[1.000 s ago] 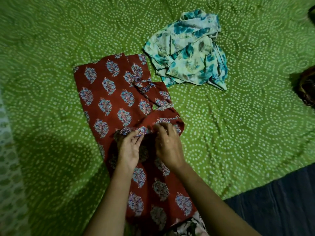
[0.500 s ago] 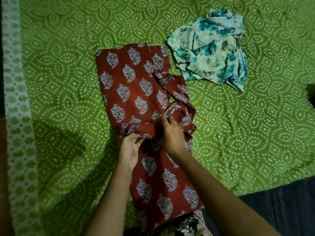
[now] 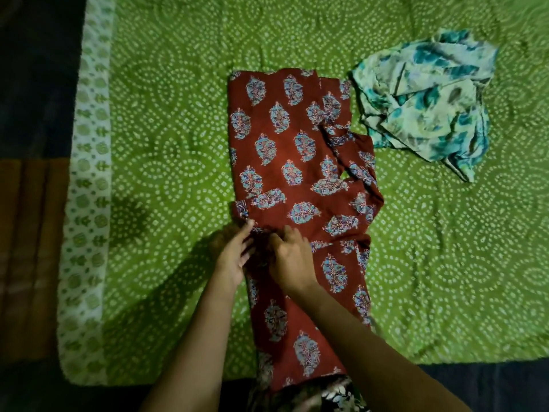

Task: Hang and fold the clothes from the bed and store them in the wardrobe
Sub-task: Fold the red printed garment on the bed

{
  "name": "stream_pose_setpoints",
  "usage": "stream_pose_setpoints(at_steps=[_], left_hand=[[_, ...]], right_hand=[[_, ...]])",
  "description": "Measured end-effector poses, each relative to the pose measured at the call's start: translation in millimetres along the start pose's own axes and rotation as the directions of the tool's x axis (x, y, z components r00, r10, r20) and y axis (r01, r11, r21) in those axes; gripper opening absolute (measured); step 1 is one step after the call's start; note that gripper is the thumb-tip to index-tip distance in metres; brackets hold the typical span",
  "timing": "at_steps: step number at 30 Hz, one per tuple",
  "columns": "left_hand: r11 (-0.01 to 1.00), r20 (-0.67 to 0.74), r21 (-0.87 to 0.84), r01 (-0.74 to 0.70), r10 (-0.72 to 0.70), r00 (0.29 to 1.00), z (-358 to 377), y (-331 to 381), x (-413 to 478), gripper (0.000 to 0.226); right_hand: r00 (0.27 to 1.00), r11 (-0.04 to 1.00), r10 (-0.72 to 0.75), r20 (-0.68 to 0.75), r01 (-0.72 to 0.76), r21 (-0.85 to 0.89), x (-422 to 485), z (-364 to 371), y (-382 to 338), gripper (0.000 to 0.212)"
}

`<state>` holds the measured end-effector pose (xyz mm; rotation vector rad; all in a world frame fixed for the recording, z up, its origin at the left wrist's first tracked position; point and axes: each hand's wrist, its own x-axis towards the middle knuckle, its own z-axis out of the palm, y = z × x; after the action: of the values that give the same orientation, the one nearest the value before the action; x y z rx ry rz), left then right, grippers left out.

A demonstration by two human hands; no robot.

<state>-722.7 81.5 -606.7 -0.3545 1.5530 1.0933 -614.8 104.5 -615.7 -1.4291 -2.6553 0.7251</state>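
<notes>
Red printed garment (image 3: 297, 162) lies spread on the green bedspread (image 3: 166, 120), long axis running away from the person. Both hands sit at a crosswise fold near its left edge.

Right hand (image 3: 292, 263): fingers curled into the cloth, gripping a bunched fold right at the fingertips.

Left hand (image 3: 231, 257): fingers fairly straight along the fold edge, just beside the right fingers. Thumb is hidden, so can't tell if it pinches or only presses.

Judgement: left pins the crease line while right gathers cloth to turn it over, so this is mid-fold, with maybe 2 or 3 folds to go.

Beyond the fingertips the upper half is laid smooth, presumably so the fold lands square. Up and right of the fingers a sleeve or flap is twisted over itself and likely needs flattening first.

Teal floral garment (image 3: 424, 105) is crumpled well beyond and right of the fingers, close to the red one's far right corner; can't tell if they touch. Looks parked as next in queue.

Behind the wrists the red cloth runs off the bed edge toward the person.

Both garments are on the bed; wardrobe not in view.

Labels/writing: 0 readable, no tags or brand marks visible, light is dim
</notes>
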Motion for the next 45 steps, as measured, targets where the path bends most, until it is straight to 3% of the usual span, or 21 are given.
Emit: stream_pose_setpoints(at_steps=[3,6,9,12,15,19,22,24,28,31,36,40,45], left_hand=[[0.998,0.024,0.023,0.062,-0.063,0.998,-2.1,-1.9,2.8,0.042],[0.994,0.009,-0.016,0.111,-0.111,0.994,-1.4,-2.7,6.3,0.043],[0.999,-0.085,-0.036,0.002,-0.005,0.996,-2.3,-9.1,11.9,0.049],[0.978,-0.126,0.049,-0.202,0.206,0.970,-3.7,-14.6,9.8,0.045],[0.942,-0.079,0.117,-0.315,0.325,0.942,-7.4,-12.2,5.0,0.050],[0.907,-0.131,0.168,-0.385,0.408,0.904,-25.2,1.8,1.1,0.043],[0.892,-0.200,0.137,-0.430,0.450,0.870,-42.6,13.4,-0.5,0.054],[0.879,-0.193,0.150,-0.453,0.475,0.859,-50.9,18.8,-1.8,0.069],[0.841,-0.085,0.297,-0.453,0.496,0.864,-51.7,20.8,-4.8,0.084],[0.719,0.001,0.518,-0.463,0.540,0.841,-50.9,14.8,0.5,0.090],[0.495,0.092,0.720,-0.486,0.626,0.774,-22.7,6.1,1.4,0.085],[0.340,0.279,0.744,-0.575,0.623,0.730,32.1,-2.6,-3.9,0.078],[0.273,0.463,0.786,-0.555,0.336,0.821,90.4,-26.8,-4.3,0.077]], right_hand=[[0.999,0.992,-0.037,-0.003,0.037,0.121,-1.9,1.4,2.2,0.026],[0.979,0.964,-0.194,0.069,0.177,0.200,-7.7,-0.8,3.2,0.023],[0.941,0.945,-0.257,0.222,0.197,0.261,-13.6,-2.5,7.3,0.025],[0.970,0.939,-0.114,0.213,0.035,0.343,-16.2,1.4,13.7,0.034],[0.996,0.901,0.064,0.061,-0.084,0.426,-10.7,5.1,19.0,0.028],[0.984,0.940,0.164,-0.065,-0.136,0.314,-1.3,1.5,24.7,0.025],[0.976,0.981,0.150,-0.156,-0.128,0.143,1.7,1.6,29.3,0.032],[0.978,0.978,0.203,-0.041,-0.201,0.047,2.6,5.0,34.1,0.048],[0.884,0.942,0.331,0.330,-0.289,-0.169,-3.5,11.8,53.4,0.069],[0.850,0.943,0.320,0.418,-0.243,-0.227,-5.9,10.7,66.5,0.070],[0.883,0.962,0.257,0.392,-0.195,-0.191,-7.6,7.7,75.4,0.065],[0.909,0.973,0.228,0.349,-0.200,-0.115,-10.4,6.0,78.7,0.063],[0.960,0.948,0.267,0.082,-0.277,0.158,-18.9,-7.9,99.9,0.054]])
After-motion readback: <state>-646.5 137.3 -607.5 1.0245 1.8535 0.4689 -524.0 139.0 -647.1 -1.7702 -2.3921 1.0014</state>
